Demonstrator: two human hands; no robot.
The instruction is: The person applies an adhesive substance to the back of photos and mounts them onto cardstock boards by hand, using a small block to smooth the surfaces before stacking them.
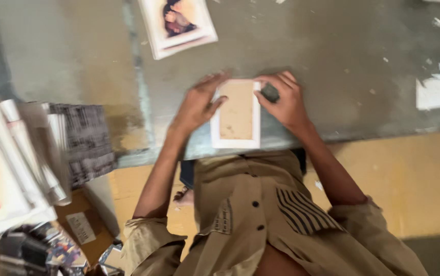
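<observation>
A: What are the hands doing over the grey worktable (332, 61)?

B: They are bracketing a white picture frame (236, 113) lying back-side up, its tan backing board showing. The frame is lying flat near the table's near edge, just ahead of the person's chest

A: How is the left hand (197, 105) sitting?

B: It is resting along the frame's left rail, fingers loosely spread and the thumb reaching onto the backing. It is pressing more than gripping, likely pinning the frame against sliding

A: And the right hand (284, 102)?

B: It is curled around a small dark block (270, 92), pinched between thumb and fingers, at the frame's upper right corner. The blur is hiding what the block is. Judging by the position, it is being worked against that corner while the other hand is steadying

A: Which way is the frame running?

B: Its long axis is pointing away from the person, short edges near and far, so both long rails are falling under the hands

A: Anything else around?

B: A printed photo card (179, 24) is lying further back on the table, well apart. On the left, a stack of white frames (10, 158) is leaning beside a dark patterned sheet (87, 143), and a cardboard box (84, 225) is sitting below them
</observation>
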